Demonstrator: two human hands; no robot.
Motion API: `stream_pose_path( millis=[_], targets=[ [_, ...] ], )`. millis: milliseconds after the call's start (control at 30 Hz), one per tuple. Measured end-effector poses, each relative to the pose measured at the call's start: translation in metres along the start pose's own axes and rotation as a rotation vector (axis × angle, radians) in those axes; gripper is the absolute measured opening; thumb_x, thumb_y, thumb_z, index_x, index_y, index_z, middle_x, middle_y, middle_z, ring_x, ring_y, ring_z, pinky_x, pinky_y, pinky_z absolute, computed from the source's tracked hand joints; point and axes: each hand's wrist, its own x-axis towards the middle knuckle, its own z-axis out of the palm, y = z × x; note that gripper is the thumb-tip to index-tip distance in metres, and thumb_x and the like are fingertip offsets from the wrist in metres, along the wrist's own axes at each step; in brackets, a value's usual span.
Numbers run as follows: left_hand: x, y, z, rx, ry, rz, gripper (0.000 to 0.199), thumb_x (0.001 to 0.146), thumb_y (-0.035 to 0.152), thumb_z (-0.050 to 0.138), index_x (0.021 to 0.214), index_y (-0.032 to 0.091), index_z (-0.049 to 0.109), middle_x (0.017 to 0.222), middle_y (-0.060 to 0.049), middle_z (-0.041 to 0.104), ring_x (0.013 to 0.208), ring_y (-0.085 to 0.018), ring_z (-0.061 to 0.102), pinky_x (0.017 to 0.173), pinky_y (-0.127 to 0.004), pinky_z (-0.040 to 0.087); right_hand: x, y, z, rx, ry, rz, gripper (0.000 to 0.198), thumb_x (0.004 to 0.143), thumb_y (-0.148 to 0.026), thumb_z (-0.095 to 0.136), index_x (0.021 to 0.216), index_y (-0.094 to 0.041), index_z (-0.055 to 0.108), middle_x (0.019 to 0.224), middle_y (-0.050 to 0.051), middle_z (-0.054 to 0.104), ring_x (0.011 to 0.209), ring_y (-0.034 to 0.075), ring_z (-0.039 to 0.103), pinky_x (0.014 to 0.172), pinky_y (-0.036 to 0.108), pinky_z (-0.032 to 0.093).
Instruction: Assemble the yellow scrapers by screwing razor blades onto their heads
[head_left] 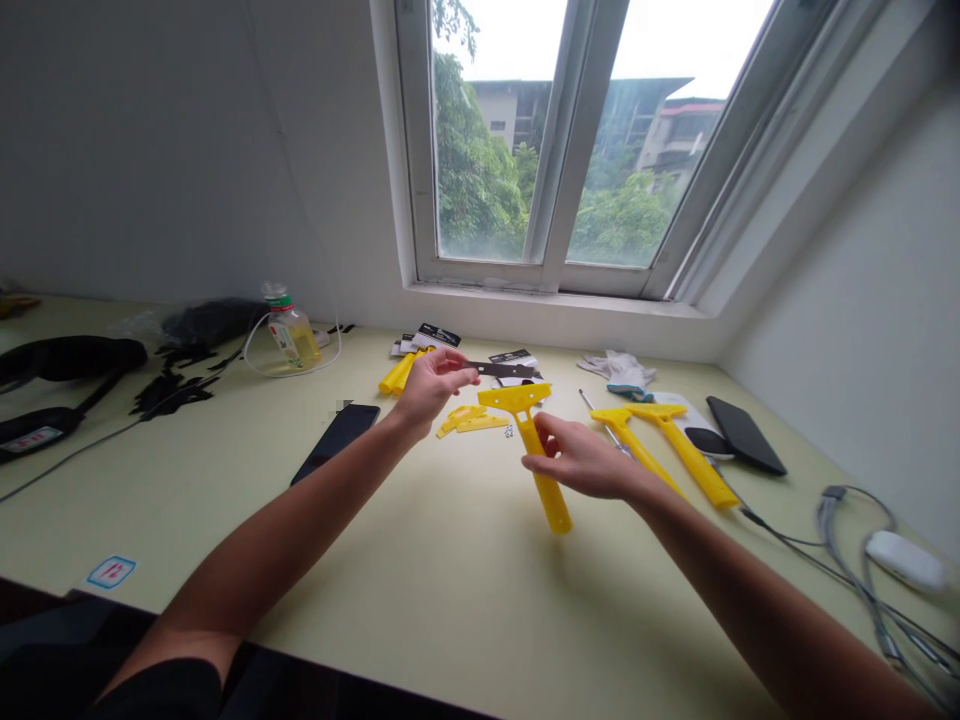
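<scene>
My left hand (pixel 437 388) pinches one end of a dark, flat metal scraper blade (pixel 501 370) with holes in it. Wrapped round the grip of a yellow plastic scraper handle (pixel 550 495) is my right hand (pixel 574 455). The handle's wide head points up, just below the blade, with a small gap between them. On the table under the hands lie several loose yellow plastic blade covers (pixel 480 423) and a little pile of small screws (pixel 509 432). Two more yellow scrapers (pixel 694 455) rest to the right, beside a screwdriver (pixel 586 400).
A black phone (pixel 337 440) lies left of my left hand. Behind are yellow handles (pixel 394 375) and black-and-white packets (pixel 436 335). White gloves (pixel 619 368), a dark tablet-like slab (pixel 745 435) and cables (pixel 840 540) occupy the right. A bottle of yellow liquid (pixel 291 335) stands back left.
</scene>
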Motion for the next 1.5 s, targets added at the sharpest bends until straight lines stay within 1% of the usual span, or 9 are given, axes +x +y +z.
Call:
stream_pose_path(
  millis=[167, 300, 500, 600, 700, 833, 1067, 1333, 1500],
  targets=[
    [-0.002, -0.002, 0.002, -0.148, -0.029, -0.092, 0.021, 0.066, 0.026, 0.076, 0.076, 0.015, 0.06, 0.075, -0.002, 0.067, 0.077, -0.015, 0.066, 0.062, -0.023, 0.041, 0.0, -0.001, 0.0, 0.038, 0.065, -0.014, 0.024, 0.083, -0.044, 0.055, 0.084, -0.021, 0.047, 0.088, 0.004, 0.063, 0.077, 0.019, 0.06, 0.066, 0.03, 0.045],
    [-0.005, 0.001, 0.005, -0.278, -0.015, -0.111, 0.023, 0.065, 0.026, 0.079, 0.073, 0.016, 0.059, 0.075, -0.001, 0.066, 0.08, -0.015, 0.065, 0.065, -0.022, 0.042, 0.001, -0.001, 0.002, 0.051, 0.088, -0.022, 0.023, 0.083, -0.043, 0.056, 0.083, -0.021, 0.046, 0.085, 0.003, 0.062, 0.075, 0.018, 0.06, 0.065, 0.03, 0.046],
    [-0.008, -0.001, 0.007, -0.314, -0.057, -0.153, 0.025, 0.062, 0.027, 0.082, 0.071, 0.015, 0.062, 0.084, -0.001, 0.061, 0.078, -0.012, 0.057, 0.06, -0.023, 0.047, 0.001, -0.001, 0.005, 0.1, 0.128, -0.056, 0.022, 0.084, -0.042, 0.056, 0.085, -0.022, 0.045, 0.086, 0.001, 0.062, 0.075, 0.018, 0.061, 0.065, 0.029, 0.047],
    [-0.008, -0.002, 0.007, -0.363, -0.066, -0.189, 0.025, 0.06, 0.025, 0.083, 0.071, 0.014, 0.063, 0.083, -0.001, 0.059, 0.077, -0.012, 0.056, 0.058, -0.022, 0.049, 0.0, -0.002, 0.005, 0.094, 0.139, -0.061, 0.023, 0.084, -0.043, 0.056, 0.085, -0.023, 0.045, 0.085, 0.001, 0.062, 0.075, 0.017, 0.06, 0.065, 0.03, 0.047],
    [-0.008, -0.002, 0.007, -0.429, -0.076, -0.188, 0.025, 0.06, 0.024, 0.083, 0.072, 0.014, 0.064, 0.086, -0.002, 0.059, 0.078, -0.012, 0.057, 0.059, -0.023, 0.051, 0.0, -0.002, 0.005, 0.086, 0.132, -0.057, 0.023, 0.084, -0.043, 0.056, 0.084, -0.023, 0.045, 0.085, 0.001, 0.061, 0.075, 0.017, 0.06, 0.064, 0.03, 0.047],
    [-0.008, -0.003, 0.007, -0.373, -0.058, -0.165, 0.027, 0.059, 0.025, 0.084, 0.07, 0.013, 0.063, 0.087, -0.003, 0.058, 0.076, -0.011, 0.056, 0.055, -0.022, 0.052, 0.001, -0.003, 0.006, 0.096, 0.125, -0.07, 0.023, 0.085, -0.042, 0.056, 0.084, -0.022, 0.044, 0.085, 0.001, 0.061, 0.074, 0.017, 0.06, 0.064, 0.03, 0.046],
    [-0.011, -0.005, 0.011, -0.216, 0.019, -0.158, 0.031, 0.062, 0.031, 0.082, 0.074, 0.013, 0.061, 0.077, -0.003, 0.056, 0.073, -0.012, 0.054, 0.047, -0.021, 0.053, 0.002, -0.003, 0.008, 0.091, 0.12, -0.081, 0.026, 0.086, -0.045, 0.055, 0.084, -0.022, 0.043, 0.086, 0.002, 0.061, 0.075, 0.018, 0.06, 0.065, 0.031, 0.046],
    [-0.013, -0.013, 0.016, -0.194, 0.054, -0.124, 0.032, 0.066, 0.034, 0.08, 0.075, 0.012, 0.058, 0.077, -0.003, 0.058, 0.072, -0.015, 0.062, 0.048, -0.025, 0.057, 0.003, 0.0, 0.011, 0.121, 0.115, -0.107, 0.028, 0.086, -0.047, 0.056, 0.084, -0.022, 0.043, 0.084, 0.001, 0.06, 0.075, 0.018, 0.06, 0.065, 0.031, 0.047],
    [-0.016, -0.014, 0.02, -0.258, 0.06, -0.137, 0.034, 0.067, 0.033, 0.08, 0.077, 0.013, 0.055, 0.075, -0.004, 0.062, 0.068, -0.018, 0.067, 0.049, -0.026, 0.057, 0.004, -0.001, 0.018, 0.155, 0.115, -0.103, 0.029, 0.085, -0.049, 0.057, 0.086, -0.022, 0.045, 0.086, 0.002, 0.062, 0.076, 0.019, 0.061, 0.067, 0.033, 0.049]
  ],
)
